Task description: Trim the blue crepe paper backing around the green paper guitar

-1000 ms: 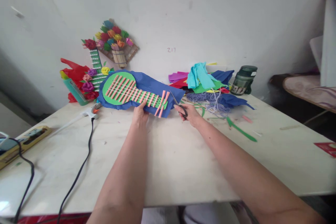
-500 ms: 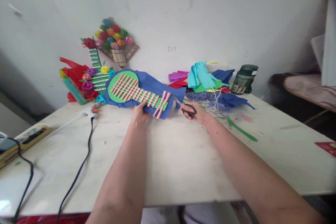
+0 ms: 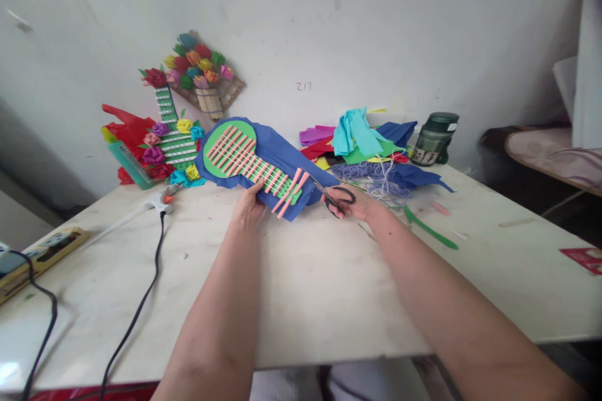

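Observation:
A guitar-shaped craft (image 3: 230, 150), green with pink sticks and pale strings, lies over blue paper (image 3: 277, 145). My left hand (image 3: 251, 202) grips the lower edge of both, thumb on top and fingers hidden beneath. In my right hand (image 3: 345, 199) are black-handled scissors (image 3: 347, 195), with fingers through the loops. Their handles are spread, and the blades point left into the blue paper, close to the crossed pink sticks at the narrow end.
Behind on the left stand a flowered green craft (image 3: 174, 138) and a teal glue bottle (image 3: 129, 163). Coloured paper (image 3: 355, 131), purple yarn (image 3: 376, 178) and a dark green bottle (image 3: 435, 138) are at the back right. A power strip (image 3: 42, 257) and a corded glue gun (image 3: 162, 200) lie left.
The craft's round end has shifted right and slightly up, and its narrow end has dropped a little. The scissors' handles are spread wider. My left hand keeps its hold.

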Tool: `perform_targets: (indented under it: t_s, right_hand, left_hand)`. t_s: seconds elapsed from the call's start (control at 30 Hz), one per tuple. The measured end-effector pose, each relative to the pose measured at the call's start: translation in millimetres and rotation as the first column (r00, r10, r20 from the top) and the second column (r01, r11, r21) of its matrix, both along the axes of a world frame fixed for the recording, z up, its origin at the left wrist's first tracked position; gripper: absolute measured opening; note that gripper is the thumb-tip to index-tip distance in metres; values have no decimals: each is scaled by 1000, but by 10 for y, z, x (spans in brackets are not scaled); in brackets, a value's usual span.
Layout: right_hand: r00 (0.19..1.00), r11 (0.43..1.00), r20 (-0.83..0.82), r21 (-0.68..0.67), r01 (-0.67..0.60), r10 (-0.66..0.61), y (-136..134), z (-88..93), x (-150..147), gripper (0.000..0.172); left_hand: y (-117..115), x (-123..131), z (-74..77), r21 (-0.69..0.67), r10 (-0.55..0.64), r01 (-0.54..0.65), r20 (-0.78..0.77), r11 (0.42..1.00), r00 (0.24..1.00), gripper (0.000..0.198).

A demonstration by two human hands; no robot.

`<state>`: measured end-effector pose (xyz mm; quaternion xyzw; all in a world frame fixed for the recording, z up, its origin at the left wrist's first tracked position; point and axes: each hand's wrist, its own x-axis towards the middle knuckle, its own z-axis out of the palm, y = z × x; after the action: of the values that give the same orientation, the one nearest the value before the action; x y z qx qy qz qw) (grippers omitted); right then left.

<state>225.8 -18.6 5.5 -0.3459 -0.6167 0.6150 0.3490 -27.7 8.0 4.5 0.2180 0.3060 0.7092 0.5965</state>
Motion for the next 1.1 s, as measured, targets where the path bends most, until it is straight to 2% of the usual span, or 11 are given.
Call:
perform_targets:
  t_s: [0.27,0.6,0.93,1.1]
  right_hand:
    - [998,998,-8,-24,55,-55,-53,64,-44,50]
    - [988,988,73,82,130,-136,-33,96,-59,35]
    - [1000,999,10,53,0,0,-37,96,48,45]
    - [999,999,10,29,-36,35,-28,67,60,47]
  left_hand:
    - [-7,2,11,-7,3,-3,-13,1000,1000,41]
    - [-25,-18,21,-11,22,-22,-14,1000,1000,43]
    - [-22,-35,13,-37,-31,31,-2,999,1000,39]
    - [-8,-37,-18,1,-56,56,-29,998,998,38]
